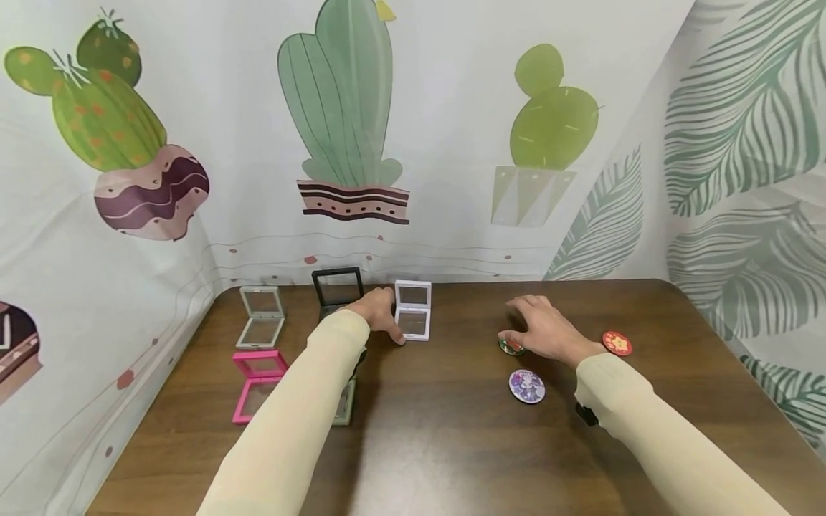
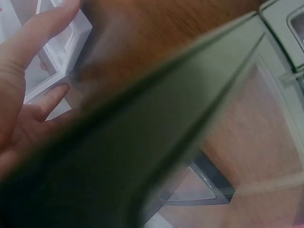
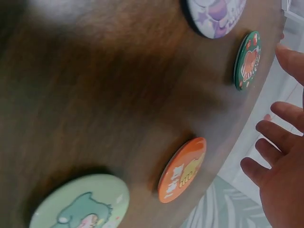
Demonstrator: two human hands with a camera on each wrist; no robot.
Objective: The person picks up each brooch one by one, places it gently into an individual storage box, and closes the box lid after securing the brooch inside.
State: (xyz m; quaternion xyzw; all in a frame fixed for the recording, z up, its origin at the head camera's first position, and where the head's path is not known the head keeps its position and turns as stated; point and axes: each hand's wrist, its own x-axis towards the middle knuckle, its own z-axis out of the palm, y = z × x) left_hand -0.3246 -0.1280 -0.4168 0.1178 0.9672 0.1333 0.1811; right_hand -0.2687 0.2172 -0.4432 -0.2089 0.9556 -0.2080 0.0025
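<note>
A white hinged display frame stands unfolded at the back of the table, its upper half upright. My left hand is at its left side, thumb near the lower left corner; in the left wrist view the thumb overlaps the frame. A black frame stands just left of that hand and is partly hidden by it. My right hand is over a green round badge, fingers spread and loosely bent, holding nothing. A purple badge lies nearer me, a red-orange badge to the right.
Grey and pink frames stand unfolded at the left. A green frame is partly behind my left sleeve and looms blurred in the left wrist view. The right wrist view shows a pale green badge. A printed cloth hangs behind the table.
</note>
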